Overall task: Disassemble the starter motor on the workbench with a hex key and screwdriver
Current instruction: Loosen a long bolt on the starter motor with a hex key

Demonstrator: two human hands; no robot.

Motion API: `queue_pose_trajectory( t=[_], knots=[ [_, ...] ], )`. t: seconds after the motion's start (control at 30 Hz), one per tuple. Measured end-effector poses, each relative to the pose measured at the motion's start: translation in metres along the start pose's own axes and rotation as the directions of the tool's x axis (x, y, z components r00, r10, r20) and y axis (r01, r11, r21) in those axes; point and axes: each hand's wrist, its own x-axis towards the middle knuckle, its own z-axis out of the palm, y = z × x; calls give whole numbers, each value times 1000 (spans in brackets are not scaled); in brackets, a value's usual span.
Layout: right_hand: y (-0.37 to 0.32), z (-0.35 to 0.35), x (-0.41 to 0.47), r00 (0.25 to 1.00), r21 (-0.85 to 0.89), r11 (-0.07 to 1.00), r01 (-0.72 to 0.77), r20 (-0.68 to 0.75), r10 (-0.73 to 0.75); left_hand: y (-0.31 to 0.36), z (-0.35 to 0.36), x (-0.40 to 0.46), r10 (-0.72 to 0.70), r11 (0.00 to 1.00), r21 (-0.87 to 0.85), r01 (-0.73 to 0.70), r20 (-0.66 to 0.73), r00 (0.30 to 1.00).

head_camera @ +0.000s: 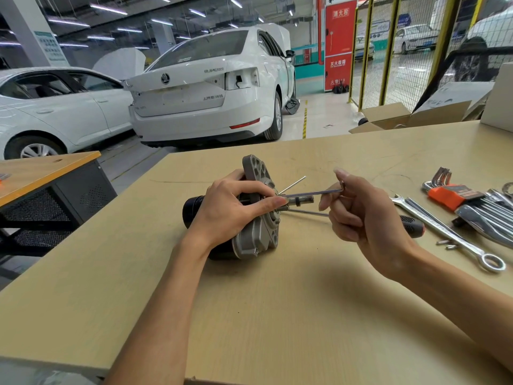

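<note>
1. Starter motor lies on its side mid-counter, black body pointing left, grey flange and shaft to the right; prob. so the flange bolts face the tool.
2. Left hand wraps over the housing, fingers curled on it, index tip near the shaft; looks like bracing vs. twist.
3. Right hand pinches the short arm of a hex key, long arm running left to the flange; tip seating can't tell, finger covers it.
4. Two thin rods stick out of the flange, likely through-bolts part way out.
5. Screwdriver lies under the right hand, shaft towards the motor.
6. Right side: hex key set in orange holder, combination wrenches, small loose bits; none block the work.
</note>
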Motion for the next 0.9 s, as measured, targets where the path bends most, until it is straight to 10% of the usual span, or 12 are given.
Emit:
queue_pose_trajectory(
  t=[0.9],
  knots=[
    [5,-1,3,987,-42,999,-26,-158,19,-5,1,1,4,1000,-9,-4,-11,1000]
  ],
)
